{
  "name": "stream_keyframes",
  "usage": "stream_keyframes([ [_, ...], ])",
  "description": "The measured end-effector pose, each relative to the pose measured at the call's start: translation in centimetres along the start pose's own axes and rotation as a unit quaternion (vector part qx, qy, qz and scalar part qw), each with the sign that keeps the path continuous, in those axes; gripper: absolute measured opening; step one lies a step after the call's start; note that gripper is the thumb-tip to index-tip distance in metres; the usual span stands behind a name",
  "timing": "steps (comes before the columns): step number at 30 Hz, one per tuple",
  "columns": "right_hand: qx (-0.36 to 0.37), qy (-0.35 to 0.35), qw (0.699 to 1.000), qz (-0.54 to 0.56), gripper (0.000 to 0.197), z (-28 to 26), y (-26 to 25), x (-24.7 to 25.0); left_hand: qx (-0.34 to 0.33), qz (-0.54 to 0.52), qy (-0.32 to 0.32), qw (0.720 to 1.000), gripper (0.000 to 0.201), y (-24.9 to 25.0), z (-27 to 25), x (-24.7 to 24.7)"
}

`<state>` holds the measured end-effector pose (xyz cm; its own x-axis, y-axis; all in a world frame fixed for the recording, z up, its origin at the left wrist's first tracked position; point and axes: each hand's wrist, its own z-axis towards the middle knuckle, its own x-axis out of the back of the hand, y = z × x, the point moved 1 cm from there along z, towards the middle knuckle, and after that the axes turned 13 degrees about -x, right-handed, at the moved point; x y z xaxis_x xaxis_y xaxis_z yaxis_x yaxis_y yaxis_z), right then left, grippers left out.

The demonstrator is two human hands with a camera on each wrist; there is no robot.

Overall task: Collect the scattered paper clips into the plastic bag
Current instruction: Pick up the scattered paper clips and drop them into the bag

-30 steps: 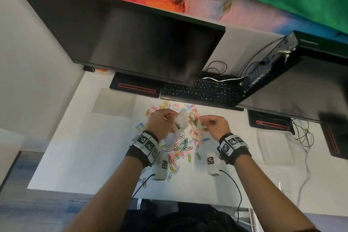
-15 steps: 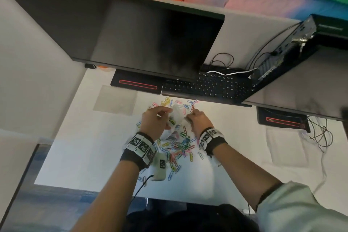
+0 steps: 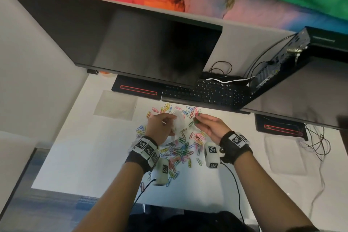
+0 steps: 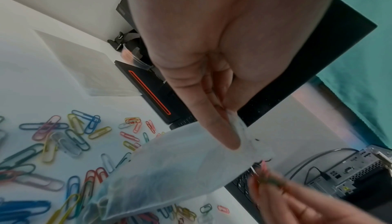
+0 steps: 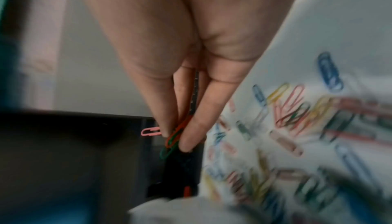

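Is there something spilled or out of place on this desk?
Yes. Coloured paper clips lie scattered loose over the white desk before the keyboard, not in the plastic bag that the left hand holds.

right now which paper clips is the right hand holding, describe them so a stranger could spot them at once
Start at the black keyboard under the big monitor; in front of it, coloured paper clips lie scattered on the white desk. Above them the right hand pinches a small bunch of clips beside the plastic bag. Red, green and pink, they alone are off the desk, between fingertips.
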<state>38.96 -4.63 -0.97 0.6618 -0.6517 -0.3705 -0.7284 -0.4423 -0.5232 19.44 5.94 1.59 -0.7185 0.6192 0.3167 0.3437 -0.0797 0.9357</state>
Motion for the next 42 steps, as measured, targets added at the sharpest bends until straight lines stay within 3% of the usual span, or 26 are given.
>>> stream_keyframes([
  [3,0.005,-0.054,0.996,-0.066,0.033,-1.9,0.0,-2.3,-0.002,0.008,-0.013,1.000,0.024,0.2,0.1,-0.6],
  [7,0.049,0.013,0.972,-0.231,0.024,-2.3,1.1,-4.6,-0.012,0.017,-0.029,0.999,0.020,0.8,-0.2,-1.2],
  [10,0.116,0.101,0.925,-0.346,0.019,-1.9,1.8,-5.4,-0.018,0.023,-0.031,0.999,0.019,1.0,-0.5,-1.5],
  [14,0.151,0.182,0.869,-0.434,0.010,-2.0,1.8,-6.3,-0.025,0.023,-0.038,0.999,0.017,0.9,-0.8,-1.6],
  [17,0.181,0.222,0.798,-0.530,0.016,-1.9,1.9,-6.8,-0.030,0.028,-0.036,0.999,0.019,0.7,-0.9,-1.6],
  [22,0.227,0.185,0.762,-0.577,0.022,-2.7,2.0,-7.1,-0.037,0.038,-0.030,0.998,0.021,0.3,-0.8,-1.2],
  [25,0.207,0.125,0.734,-0.635,0.026,-3.7,1.6,-7.3,-0.044,0.040,-0.034,0.998,0.021,0.4,-1.0,-0.9],
  [27,0.197,0.093,0.759,-0.614,0.029,-4.1,1.2,-6.9,-0.042,0.039,-0.030,0.998,0.021,0.2,-1.1,-0.7],
  [29,0.186,0.076,0.844,-0.498,0.028,-4.3,0.6,-5.7,-0.040,0.036,-0.022,0.998,0.021,-0.1,-1.2,-0.4],
  [30,0.182,0.086,0.875,-0.440,0.027,-4.1,0.3,-4.7,-0.039,0.031,-0.017,0.999,0.021,-0.2,-1.2,-0.3],
  [31,0.184,0.115,0.885,-0.413,0.028,-3.7,-0.1,-3.4,-0.038,0.028,-0.012,0.999,0.020,-0.3,-1.3,-0.1],
  [32,0.189,0.160,0.872,-0.423,0.028,-3.0,-0.5,-1.9,-0.039,0.026,-0.008,0.999,0.020,-0.4,-1.4,0.1],
  [33,0.186,0.208,0.840,-0.465,0.029,-2.3,-0.6,-0.2,-0.040,0.026,-0.008,0.999,0.020,-0.4,-1.4,0.3],
  [35,0.147,0.258,0.755,-0.585,0.035,-1.1,-0.3,2.2,-0.039,0.019,-0.010,0.999,0.020,-0.3,-1.7,0.6],
  [39,0.053,0.179,0.689,-0.700,0.051,1.1,3.4,3.7,-0.032,0.000,-0.008,0.999,0.020,-0.2,-2.0,0.8],
  [42,0.085,0.143,0.614,-0.772,0.072,1.9,6.4,3.9,-0.026,-0.006,-0.013,1.000,0.020,-0.4,-2.2,0.7],
])
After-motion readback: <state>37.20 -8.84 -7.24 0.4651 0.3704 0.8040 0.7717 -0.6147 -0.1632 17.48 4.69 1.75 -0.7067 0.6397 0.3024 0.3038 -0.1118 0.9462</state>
